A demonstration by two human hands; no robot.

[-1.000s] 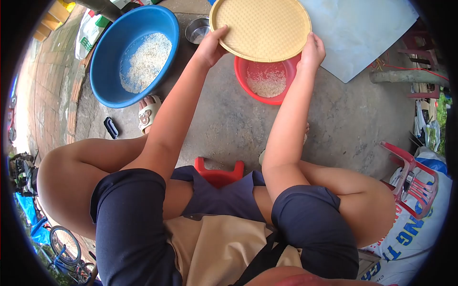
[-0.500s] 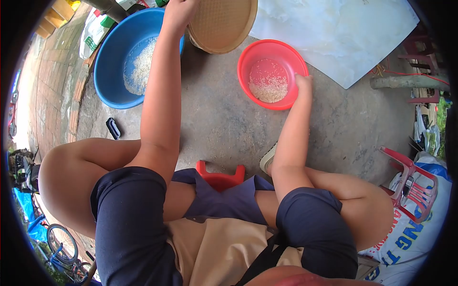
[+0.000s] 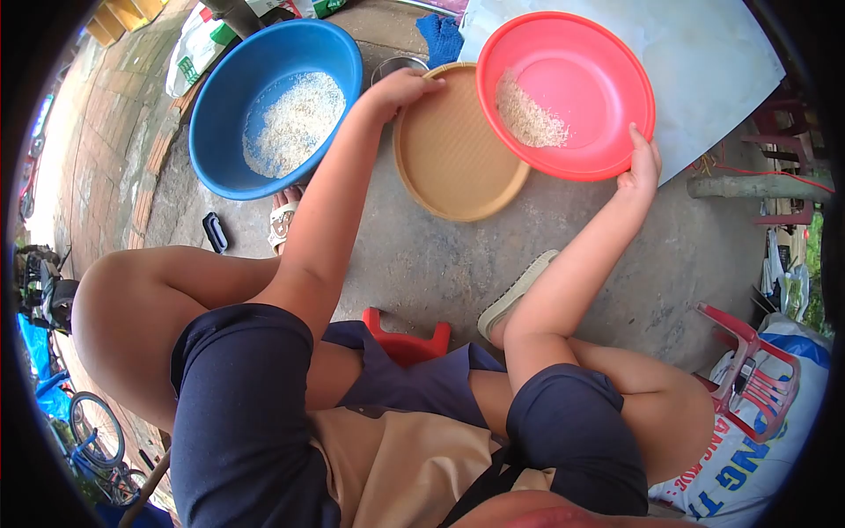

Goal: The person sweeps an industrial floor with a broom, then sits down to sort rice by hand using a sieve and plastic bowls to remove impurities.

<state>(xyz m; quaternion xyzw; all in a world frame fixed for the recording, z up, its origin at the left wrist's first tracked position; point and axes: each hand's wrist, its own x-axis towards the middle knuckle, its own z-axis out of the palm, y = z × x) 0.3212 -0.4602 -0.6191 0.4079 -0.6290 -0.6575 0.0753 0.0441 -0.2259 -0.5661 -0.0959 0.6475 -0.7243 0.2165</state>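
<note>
My left hand (image 3: 407, 90) is closed on the left rim of a round woven tray (image 3: 458, 150), whose surface looks bare. With my right hand (image 3: 644, 165) I grip the lower right rim of the pink basin (image 3: 598, 97). That basin is tilted over the tray's right edge, and pale grains (image 3: 530, 116) lie along its left side. To the left, a blue basin (image 3: 211, 132) stands on the floor with a larger pile of white grains (image 3: 297, 123) in it.
A metal bowl (image 3: 398, 65) and a blue cloth (image 3: 439, 39) lie behind the tray. A pale sheet (image 3: 704, 79) covers the back right. A black object (image 3: 215, 232) is on the floor near my left knee. Red stools (image 3: 405, 339) (image 3: 761, 378) stand below and at right.
The pink basin has been lifted and tilted toward the tray by my right hand. My left hand has moved right and nearer with the tray.
</note>
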